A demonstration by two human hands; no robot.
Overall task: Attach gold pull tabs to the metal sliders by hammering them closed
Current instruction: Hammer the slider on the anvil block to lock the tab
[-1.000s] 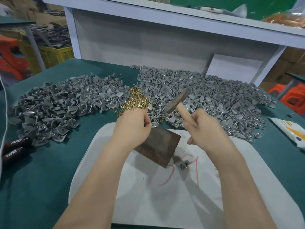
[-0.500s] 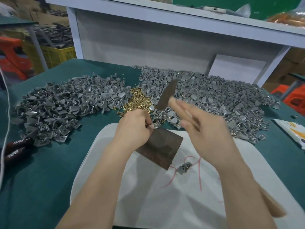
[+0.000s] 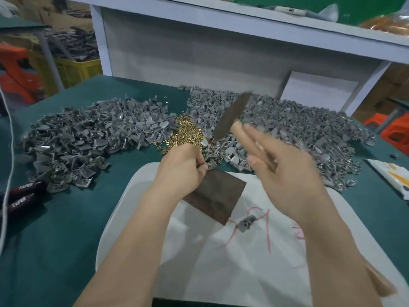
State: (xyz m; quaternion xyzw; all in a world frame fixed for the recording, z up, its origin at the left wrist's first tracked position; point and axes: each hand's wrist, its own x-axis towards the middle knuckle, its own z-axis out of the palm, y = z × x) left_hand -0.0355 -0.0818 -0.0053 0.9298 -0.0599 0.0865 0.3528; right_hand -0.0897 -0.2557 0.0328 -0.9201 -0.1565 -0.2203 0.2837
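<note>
My left hand pinches a small slider piece at the far corner of a dark metal block lying on a white board. My right hand, blurred, holds a wooden-handled hammer raised above the block, its fingers loosely stretched along the handle. One grey slider lies loose on the board beside red marks. A small heap of gold pull tabs sits between two large piles of grey sliders, the left pile and the right pile.
The green table carries black-handled pliers at the left edge and a white and orange packet at the right. A white shelf unit stands behind the piles. A white cord hangs at far left.
The hammer has swung up from near the block to a raised, steeper position. My right hand's fingers have loosened along the handle. My left hand has stayed at the block.
</note>
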